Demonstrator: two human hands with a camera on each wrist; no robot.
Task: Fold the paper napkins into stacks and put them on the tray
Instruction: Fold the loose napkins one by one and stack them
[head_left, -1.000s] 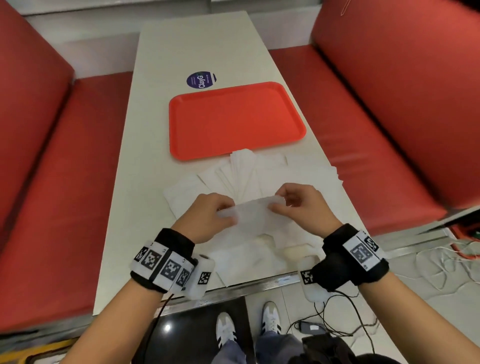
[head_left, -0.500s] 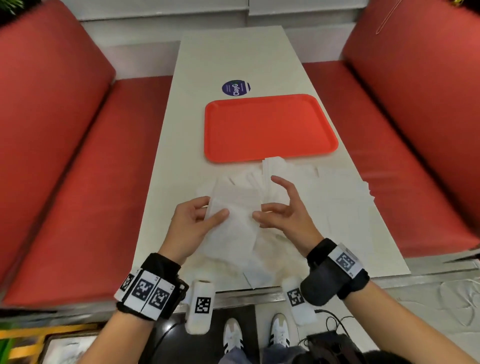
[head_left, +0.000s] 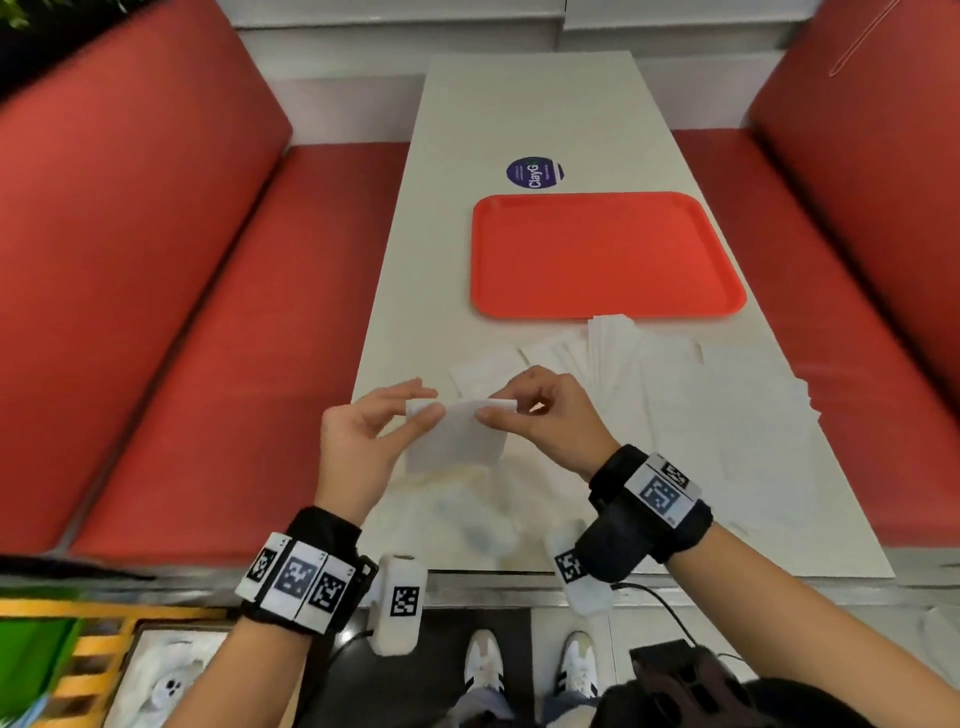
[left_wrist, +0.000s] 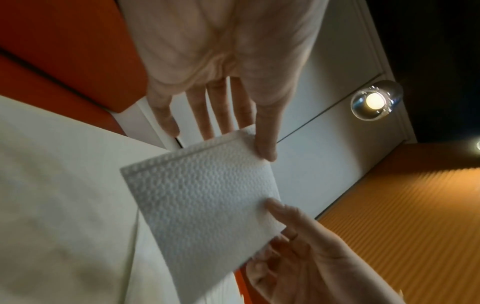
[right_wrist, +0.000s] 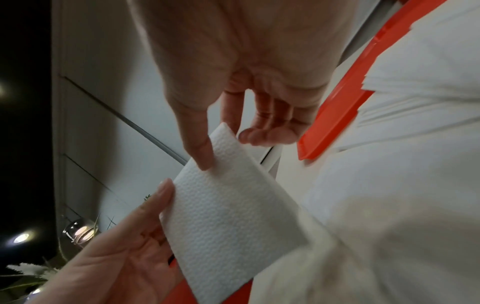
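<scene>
Pinching a folded white embossed paper napkin (head_left: 457, 434) above the long white table (head_left: 524, 109), left hand (head_left: 363, 441) and right hand (head_left: 550, 421) hold its top corners; red booth benches (head_left: 171, 322) flank the empty orange tray (head_left: 602, 254).

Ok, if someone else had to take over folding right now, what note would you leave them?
Left hand: pinches the left top corner of one napkin, held up over the table.
Right hand: pinches the right top corner of the same napkin.
Loose napkins lie spread on the table, just in front of the tray.
Done: the held napkin looks folded.
Left: nothing is on the tray yet. Fold the rest, stack them, and put the stacks on the tray.
</scene>
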